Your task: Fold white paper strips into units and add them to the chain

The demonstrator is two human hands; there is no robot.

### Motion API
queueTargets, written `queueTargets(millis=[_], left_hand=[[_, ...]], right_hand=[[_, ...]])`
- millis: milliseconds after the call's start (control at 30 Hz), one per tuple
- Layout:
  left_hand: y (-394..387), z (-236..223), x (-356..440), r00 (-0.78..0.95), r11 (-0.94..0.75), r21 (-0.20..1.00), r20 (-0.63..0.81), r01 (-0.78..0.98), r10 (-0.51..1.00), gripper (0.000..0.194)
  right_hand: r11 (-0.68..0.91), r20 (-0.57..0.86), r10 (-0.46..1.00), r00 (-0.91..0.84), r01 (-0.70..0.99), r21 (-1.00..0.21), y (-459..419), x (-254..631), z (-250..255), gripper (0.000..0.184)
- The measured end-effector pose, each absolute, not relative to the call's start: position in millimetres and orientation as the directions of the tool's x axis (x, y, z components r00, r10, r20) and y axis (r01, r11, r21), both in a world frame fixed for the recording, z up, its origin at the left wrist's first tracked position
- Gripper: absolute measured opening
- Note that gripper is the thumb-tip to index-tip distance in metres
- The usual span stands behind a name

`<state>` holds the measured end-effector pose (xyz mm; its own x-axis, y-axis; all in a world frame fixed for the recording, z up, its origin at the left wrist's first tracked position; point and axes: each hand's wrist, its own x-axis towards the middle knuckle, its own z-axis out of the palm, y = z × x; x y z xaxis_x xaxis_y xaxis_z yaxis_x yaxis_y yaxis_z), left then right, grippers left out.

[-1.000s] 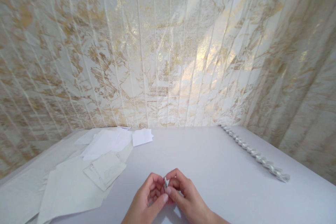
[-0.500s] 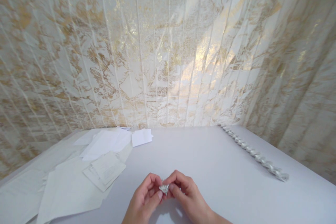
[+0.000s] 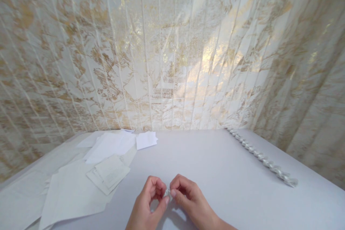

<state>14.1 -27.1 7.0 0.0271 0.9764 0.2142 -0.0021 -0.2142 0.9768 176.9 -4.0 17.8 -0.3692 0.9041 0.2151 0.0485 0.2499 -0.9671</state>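
Observation:
A small folded piece of paper (image 3: 167,194), whitish with grey marks, is held between my two hands just above the near part of the table. My left hand (image 3: 148,201) pinches its left side between thumb and fingers. From the other side, the thumb and index finger of my right hand (image 3: 191,199) grip it too. Fingertips cover much of the paper, so its full shape is hidden.
Loose paper sheets (image 3: 72,190) overlap along the left of the white table (image 3: 210,158), with smaller cut pieces (image 3: 110,172) on top. A white paper stack (image 3: 146,140) lies at the back. To the right stretches a chain of folded paper units (image 3: 261,157). Patterned curtain (image 3: 172,50) hangs behind.
The folded paper has turned between my fingers, from edge-on to a wider pointed face, and is now more covered by fingertips. Both hands stay in nearly the same place.

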Motion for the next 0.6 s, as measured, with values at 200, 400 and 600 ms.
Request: queueTargets(millis=[200, 400, 600], left_hand=[[-22.5, 8.9, 8.9, 0.074, -0.265, 0.953, 0.256, 0.144, 0.964, 0.016], [-22.6, 11.4, 10.1, 0.124, -0.223, 0.962, 0.205, 0.155, 0.971, 0.021], [-26.7, 17.1, 11.4, 0.188, -0.175, 0.978, 0.151, 0.117, 0.97, 0.017]], right_hand=[[0.21, 0.158, 0.911, -0.38, 0.1, -0.973, -4.5, 176.6, 15.8, 0.048], [0.223, 0.166, 0.914, -0.369, 0.115, -0.968, -5.8, 176.9, 19.2, 0.037], [0.232, 0.191, 0.924, -0.33, 0.089, -0.969, -5.3, 176.4, 23.5, 0.032]])
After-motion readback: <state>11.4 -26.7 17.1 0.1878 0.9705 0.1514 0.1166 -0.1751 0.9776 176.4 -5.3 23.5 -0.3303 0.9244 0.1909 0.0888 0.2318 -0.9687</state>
